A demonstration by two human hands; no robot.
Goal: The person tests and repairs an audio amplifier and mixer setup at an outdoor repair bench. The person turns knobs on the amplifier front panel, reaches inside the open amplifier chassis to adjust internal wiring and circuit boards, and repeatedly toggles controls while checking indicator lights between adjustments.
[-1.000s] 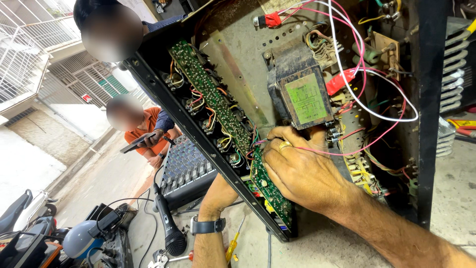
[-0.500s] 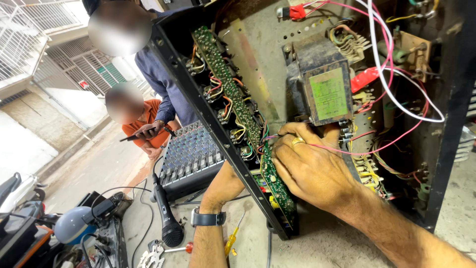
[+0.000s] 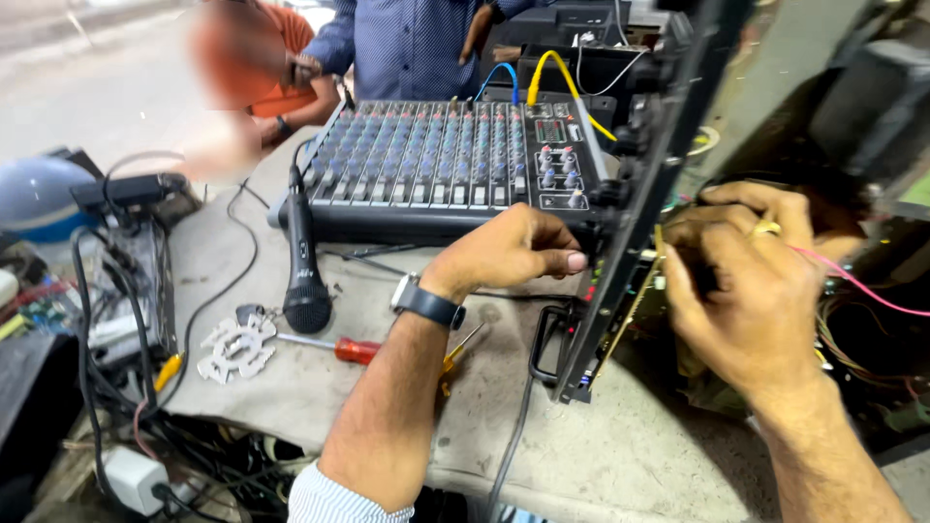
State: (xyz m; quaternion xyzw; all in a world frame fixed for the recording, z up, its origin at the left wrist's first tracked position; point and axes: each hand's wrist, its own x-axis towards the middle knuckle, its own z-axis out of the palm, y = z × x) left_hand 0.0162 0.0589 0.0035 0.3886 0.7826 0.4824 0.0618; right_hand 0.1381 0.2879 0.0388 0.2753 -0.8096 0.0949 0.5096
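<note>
At the counter's left edge (image 3: 223,261) lies a tangle of black cables (image 3: 107,320) beside a blue helmet (image 3: 39,199), with a white plug block (image 3: 131,476) hanging just below the edge. A black microphone (image 3: 302,261) lies on the counter with its head toward the front edge, its tail touching the front of the grey audio mixer (image 3: 446,165) that sits at the far edge. Just beside the microphone head rest a flat metal bracket (image 3: 232,349) and a red-handled screwdriver (image 3: 334,347); a yellow-handled one (image 3: 455,353) pokes out from under the forearm.

The left hand (image 3: 513,252) (a dark watch on its wrist) presses its curled fingers against the outer face of the black front panel (image 3: 630,242) of an opened amplifier chassis (image 3: 775,116), which stands tilted at the counter's right side; its grip is closed on something at the panel, though I cannot tell what. The right hand (image 3: 751,291) reaches behind that same panel, a ring on one finger, its grip pinched shut near the circuit board edge, what it holds being hidden. A pink wire (image 3: 862,286) runs across it.

Two people stand beyond the mixer at the far edge.
</note>
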